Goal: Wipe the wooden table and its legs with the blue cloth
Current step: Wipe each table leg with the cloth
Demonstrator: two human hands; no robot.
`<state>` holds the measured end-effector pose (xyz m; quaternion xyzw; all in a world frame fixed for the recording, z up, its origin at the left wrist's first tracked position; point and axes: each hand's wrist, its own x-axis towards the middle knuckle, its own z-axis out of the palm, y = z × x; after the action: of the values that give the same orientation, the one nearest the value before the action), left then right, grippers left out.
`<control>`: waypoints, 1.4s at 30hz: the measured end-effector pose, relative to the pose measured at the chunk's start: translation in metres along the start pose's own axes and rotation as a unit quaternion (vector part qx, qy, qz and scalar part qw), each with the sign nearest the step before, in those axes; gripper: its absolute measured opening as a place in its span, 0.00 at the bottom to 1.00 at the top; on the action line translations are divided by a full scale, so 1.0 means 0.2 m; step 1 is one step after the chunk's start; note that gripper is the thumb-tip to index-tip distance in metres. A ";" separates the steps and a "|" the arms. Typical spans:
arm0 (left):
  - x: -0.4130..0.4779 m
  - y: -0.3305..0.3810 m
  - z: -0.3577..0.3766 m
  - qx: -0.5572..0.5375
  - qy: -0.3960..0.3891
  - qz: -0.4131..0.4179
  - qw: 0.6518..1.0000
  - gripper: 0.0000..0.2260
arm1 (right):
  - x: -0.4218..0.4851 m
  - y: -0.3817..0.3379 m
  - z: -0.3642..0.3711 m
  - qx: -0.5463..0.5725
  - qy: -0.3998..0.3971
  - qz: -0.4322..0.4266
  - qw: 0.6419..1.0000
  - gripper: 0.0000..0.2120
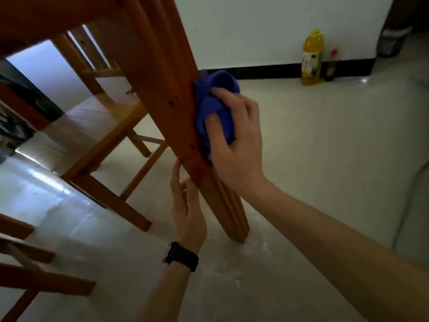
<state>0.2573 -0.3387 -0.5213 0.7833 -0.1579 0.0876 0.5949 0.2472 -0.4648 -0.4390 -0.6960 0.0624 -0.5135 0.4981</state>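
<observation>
The left hand (pixel 188 209) is held flat, fingers straight, against the left face of the table leg (pixel 162 101). The bunched blue cloth (pixel 217 108) is gripped by the right hand (pixel 239 147) and pressed to the leg's right edge

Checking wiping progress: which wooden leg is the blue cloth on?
The thick grooved table leg, where the right hand holds the blue cloth; thinner chair legs behind are untouched.

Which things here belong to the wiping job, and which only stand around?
Belong to the job: blue cloth, table leg, right hand holding the cloth, left hand touching the leg.
Only standing around: wooden chair, yellow bottle, small dark bottle.
</observation>
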 end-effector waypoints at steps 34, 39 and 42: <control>0.01 0.16 -0.11 -0.037 -0.057 -0.133 0.989 0.29 | -0.76 0.40 0.05 -0.101 -0.004 0.159 0.982 0.24; -0.01 0.15 -0.08 -0.060 -0.011 -0.137 0.989 0.26 | -0.90 0.42 0.23 -0.137 0.026 0.212 0.967 0.24; -0.04 0.15 -0.03 -0.044 0.005 -0.126 0.991 0.23 | -1.22 0.72 0.17 -0.159 -0.038 0.410 0.897 0.25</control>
<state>0.2395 -0.3381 -0.4949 0.7695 -0.0584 0.0086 0.6359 0.2206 -0.3687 -0.7064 -0.6973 0.4043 -0.2203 0.5493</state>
